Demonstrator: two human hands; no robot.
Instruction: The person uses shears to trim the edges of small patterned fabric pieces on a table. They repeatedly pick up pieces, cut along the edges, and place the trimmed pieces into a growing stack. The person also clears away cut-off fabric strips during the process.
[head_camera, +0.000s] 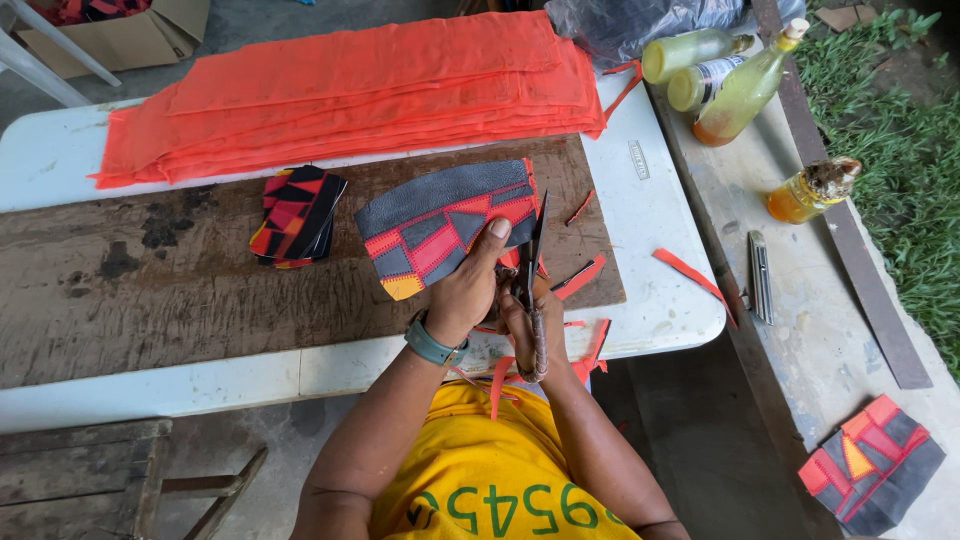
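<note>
I see left hand (468, 285) gripping patchwork piece (447, 228), right hand (522, 322) just beside it, apparently closed on scissors (535, 270).

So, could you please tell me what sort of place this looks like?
Probably a small open-air craft workshop for patchwork leather goods. The left hand holds a patchwork piece while the right hand trims it with scissors; stacked orange fabric fills the table, and grass borders the bench.

Single head-worn view, looking steeply down over white table (60, 150) (own torso at bottom edge), close range.
</note>
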